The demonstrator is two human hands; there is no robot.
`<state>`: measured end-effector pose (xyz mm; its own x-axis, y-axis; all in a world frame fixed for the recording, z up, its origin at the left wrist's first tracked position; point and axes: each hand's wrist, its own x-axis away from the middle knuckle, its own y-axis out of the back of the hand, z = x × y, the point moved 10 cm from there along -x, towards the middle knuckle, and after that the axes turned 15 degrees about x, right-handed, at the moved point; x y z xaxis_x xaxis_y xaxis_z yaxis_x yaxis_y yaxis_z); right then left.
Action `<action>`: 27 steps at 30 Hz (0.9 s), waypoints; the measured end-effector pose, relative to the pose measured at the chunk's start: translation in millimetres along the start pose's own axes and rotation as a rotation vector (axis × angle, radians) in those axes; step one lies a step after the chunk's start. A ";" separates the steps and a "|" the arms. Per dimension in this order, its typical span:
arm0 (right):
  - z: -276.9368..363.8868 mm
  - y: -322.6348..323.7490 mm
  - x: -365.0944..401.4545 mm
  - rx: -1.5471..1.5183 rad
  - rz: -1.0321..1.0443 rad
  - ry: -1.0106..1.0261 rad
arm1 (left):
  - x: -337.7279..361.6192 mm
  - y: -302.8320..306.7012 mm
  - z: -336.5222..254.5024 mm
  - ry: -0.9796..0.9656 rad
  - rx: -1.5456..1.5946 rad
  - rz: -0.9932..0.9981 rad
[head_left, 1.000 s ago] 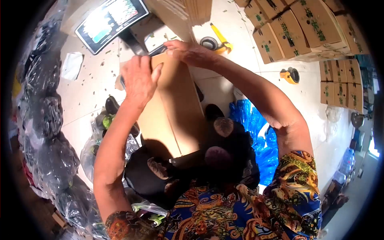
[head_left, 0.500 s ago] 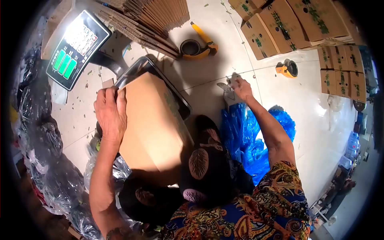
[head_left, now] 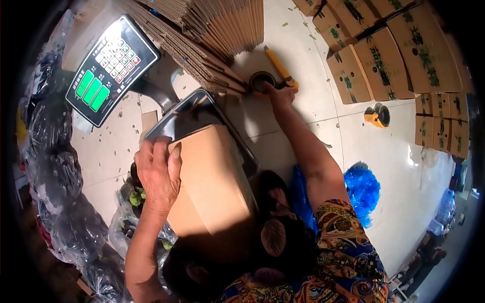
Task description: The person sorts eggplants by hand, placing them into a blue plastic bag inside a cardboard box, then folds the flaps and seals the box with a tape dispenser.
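Observation:
A closed brown cardboard box (head_left: 207,182) rests in front of my legs, overlapping the near part of the scale's dark tray (head_left: 230,118). My left hand (head_left: 159,174) grips the box's far left edge, its thumb on the top face and its fingers over the side. Out on the floor, my right hand (head_left: 281,95) has its fingers around the body of a yellow tape dispenser (head_left: 275,60) with a dark roll. Part of the dispenser is hidden under that hand.
The scale's display (head_left: 113,68) stands at upper left. Flattened cartons (head_left: 222,30) are stacked behind the tray. Printed boxes (head_left: 384,63) are piled at upper right, near a second tape dispenser (head_left: 377,116). Blue plastic (head_left: 361,189) lies right; bagged goods (head_left: 53,171) line the left.
My right hand has left the small pale item by the blue plastic and moved forward and left onto the tape dispenser. The box has shifted toward me, exposing more tray.

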<state>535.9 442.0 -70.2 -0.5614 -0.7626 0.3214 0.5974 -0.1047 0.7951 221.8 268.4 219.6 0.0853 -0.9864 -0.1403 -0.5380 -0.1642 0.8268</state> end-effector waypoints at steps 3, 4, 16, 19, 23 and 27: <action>-0.6 -7.9 10.2 -0.119 0.064 -0.052 | 1.1 0.9 -0.3 0.008 0.006 -0.005; -1.9 -10.6 14.3 -0.134 0.073 -0.080 | 1.3 1.1 1.0 0.006 0.003 -0.012; -19.0 -27.6 20.0 0.317 0.391 0.546 | 4.1 11.7 -1.1 -0.125 0.071 -0.122; -45.1 16.4 68.1 -0.524 0.769 0.021 | 5.8 19.9 -3.2 -0.110 0.199 -0.130; -4.2 115.9 118.4 -0.501 0.704 0.161 | 10.5 32.5 -39.4 -0.270 0.234 -0.108; 31.1 194.1 163.8 -0.579 0.616 0.393 | 10.5 14.0 -119.1 -0.300 0.504 0.096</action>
<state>542.1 316.6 152.7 0.1202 -0.9398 0.3198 0.9773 0.1687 0.1284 315.1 255.2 294.6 -0.1845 -0.9402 -0.2863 -0.8697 0.0205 0.4931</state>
